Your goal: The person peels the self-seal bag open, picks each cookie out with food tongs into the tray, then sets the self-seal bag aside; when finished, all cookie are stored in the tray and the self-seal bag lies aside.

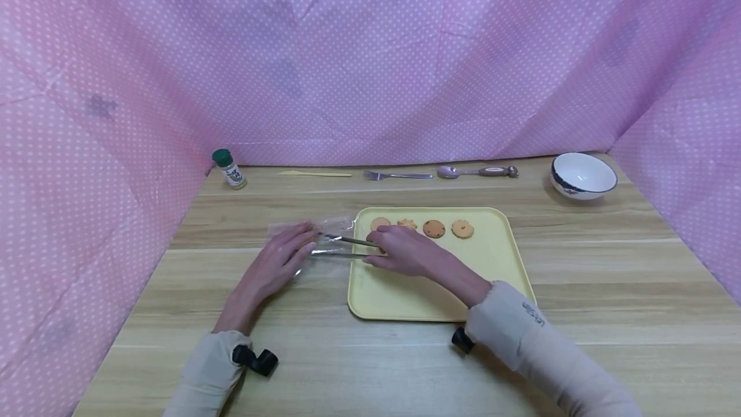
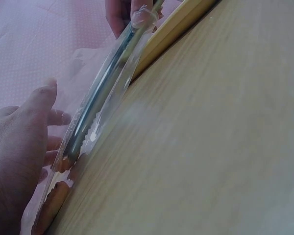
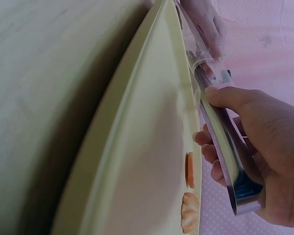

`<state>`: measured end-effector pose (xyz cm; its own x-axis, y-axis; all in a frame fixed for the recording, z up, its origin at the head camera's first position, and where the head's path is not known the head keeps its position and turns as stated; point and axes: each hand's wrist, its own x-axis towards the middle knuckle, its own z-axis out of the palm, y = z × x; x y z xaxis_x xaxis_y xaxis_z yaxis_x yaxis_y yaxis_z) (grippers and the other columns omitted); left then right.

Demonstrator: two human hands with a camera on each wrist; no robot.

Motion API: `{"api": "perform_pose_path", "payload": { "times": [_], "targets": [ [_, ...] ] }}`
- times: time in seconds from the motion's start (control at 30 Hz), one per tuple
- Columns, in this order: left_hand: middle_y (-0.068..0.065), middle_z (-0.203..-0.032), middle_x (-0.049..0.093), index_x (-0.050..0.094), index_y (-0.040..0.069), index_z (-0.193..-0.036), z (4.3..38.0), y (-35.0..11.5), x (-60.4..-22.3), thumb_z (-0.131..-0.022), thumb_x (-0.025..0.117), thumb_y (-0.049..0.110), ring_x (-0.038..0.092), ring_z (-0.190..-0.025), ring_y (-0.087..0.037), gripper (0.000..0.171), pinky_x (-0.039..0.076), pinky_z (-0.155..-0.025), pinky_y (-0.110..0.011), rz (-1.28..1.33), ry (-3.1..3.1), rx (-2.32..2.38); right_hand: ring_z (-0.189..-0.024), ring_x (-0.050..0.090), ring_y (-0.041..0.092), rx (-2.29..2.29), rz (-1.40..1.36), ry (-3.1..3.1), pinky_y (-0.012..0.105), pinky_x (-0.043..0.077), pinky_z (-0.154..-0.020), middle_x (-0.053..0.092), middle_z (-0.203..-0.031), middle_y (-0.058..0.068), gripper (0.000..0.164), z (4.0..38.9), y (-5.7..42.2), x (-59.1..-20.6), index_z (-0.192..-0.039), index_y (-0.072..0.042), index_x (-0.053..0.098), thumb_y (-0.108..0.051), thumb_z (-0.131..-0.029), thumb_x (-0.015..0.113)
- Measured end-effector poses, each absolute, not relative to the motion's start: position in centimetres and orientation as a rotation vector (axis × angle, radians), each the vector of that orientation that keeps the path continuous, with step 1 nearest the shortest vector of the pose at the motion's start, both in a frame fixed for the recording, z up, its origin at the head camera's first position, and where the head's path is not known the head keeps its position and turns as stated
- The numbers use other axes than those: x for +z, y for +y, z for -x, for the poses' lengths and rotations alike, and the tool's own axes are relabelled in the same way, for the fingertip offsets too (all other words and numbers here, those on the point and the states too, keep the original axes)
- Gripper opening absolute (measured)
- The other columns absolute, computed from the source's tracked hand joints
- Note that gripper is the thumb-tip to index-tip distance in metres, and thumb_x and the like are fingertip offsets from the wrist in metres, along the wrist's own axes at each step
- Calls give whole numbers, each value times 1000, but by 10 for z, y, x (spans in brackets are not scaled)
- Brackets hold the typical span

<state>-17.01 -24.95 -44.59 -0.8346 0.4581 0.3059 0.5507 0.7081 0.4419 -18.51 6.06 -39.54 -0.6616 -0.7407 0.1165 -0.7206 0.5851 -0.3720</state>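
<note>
My right hand (image 1: 410, 251) grips a pair of metal tongs (image 3: 225, 142) above the yellow tray (image 1: 428, 295). The tongs reach left into a clear plastic bag (image 1: 336, 226) lying beside the tray. In the left wrist view, their toothed ends sit inside the bag close to a brown cookie (image 2: 53, 205); whether they grasp anything there is hard to tell. My left hand (image 1: 283, 255) lies at the bag's left side, fingers loosely extended and touching the plastic, thumb apart. Along the tray's far edge lie several cookies, among them a dotted round one (image 1: 434, 229) and a scalloped one (image 1: 462, 229).
At the back of the wooden table, a yellow knife (image 1: 315, 174), a fork (image 1: 399, 176) and a spoon (image 1: 477, 172) lie in a row. A green-capped shaker (image 1: 229, 170) stands back left, a white bowl (image 1: 585, 176) back right. Pink dotted cloth surrounds the table.
</note>
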Motion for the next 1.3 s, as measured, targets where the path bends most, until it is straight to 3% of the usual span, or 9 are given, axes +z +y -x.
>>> {"api": "perform_pose_path", "payload": {
  "times": [0.37, 0.67, 1.3],
  "targets": [
    [-20, -151, 53, 62, 5, -143, 171, -250, -448, -109, 54, 24, 46, -140, -42, 40, 33, -115, -60, 830, -2718, -783, -65, 48, 9, -591, 1264, 2754, 24, 44, -55, 55, -79, -3, 22, 185, 55, -395, -100, -3, 72, -25, -98, 75],
    [-19, -152, 52, 61, 6, -144, 171, -250, -448, -109, 53, 25, 46, -140, -42, 40, 33, -116, -60, 807, -2739, -776, -66, 49, 9, -616, 1251, 2764, 24, 44, -55, 55, -79, -3, 23, 186, 53, -398, -102, -3, 73, -26, -97, 76],
    [-18, -154, 50, 59, 8, -146, 170, -249, -446, -110, 51, 29, 43, -143, -40, 43, 30, -117, -59, 786, -2777, -790, -63, 48, 9, -565, 1308, 2798, 26, 45, -54, 55, -77, -2, 19, 186, 51, -396, -88, -8, 68, -23, -98, 75]
  ]
}}
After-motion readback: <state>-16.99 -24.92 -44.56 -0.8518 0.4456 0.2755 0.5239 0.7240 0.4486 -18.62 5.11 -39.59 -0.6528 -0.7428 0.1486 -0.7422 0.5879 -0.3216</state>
